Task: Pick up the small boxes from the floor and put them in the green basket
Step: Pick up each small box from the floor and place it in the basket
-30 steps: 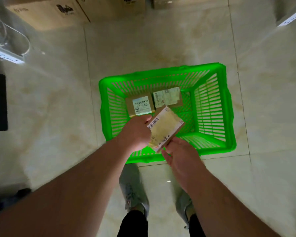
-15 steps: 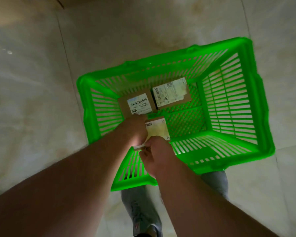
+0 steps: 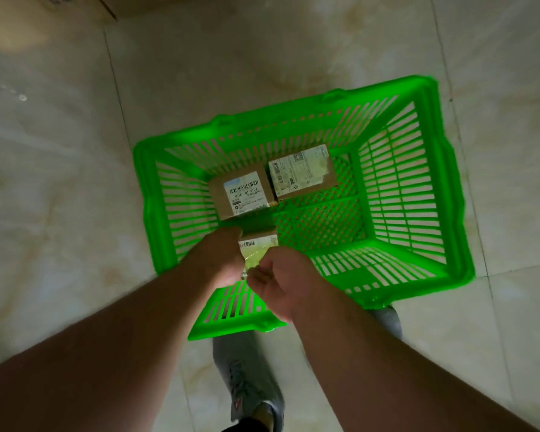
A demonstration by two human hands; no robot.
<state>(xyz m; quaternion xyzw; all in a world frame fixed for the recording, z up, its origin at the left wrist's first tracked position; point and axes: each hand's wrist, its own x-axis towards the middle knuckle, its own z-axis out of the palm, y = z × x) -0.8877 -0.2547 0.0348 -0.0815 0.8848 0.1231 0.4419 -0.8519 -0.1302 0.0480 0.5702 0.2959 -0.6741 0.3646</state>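
The green basket (image 3: 418, 188) stands on the tiled floor below me. Two small cardboard boxes with white labels lie side by side on its bottom: one at the left (image 3: 242, 194), one at the right (image 3: 301, 171). A third small box (image 3: 258, 249) is low inside the basket near its front left corner, just in front of the left box. My left hand (image 3: 215, 257) grips its left side. My right hand (image 3: 281, 279) touches its near right edge with curled fingers. Both hands hide most of this box.
My two grey shoes (image 3: 247, 378) stand on the floor just in front of the basket. A large cardboard box corner (image 3: 75, 7) shows at the top left. Pale floor tiles surround the basket on all sides.
The box has gone from above the basket's front rim down into its front left corner, with both hands following. The view has tilted and closed in on the basket.
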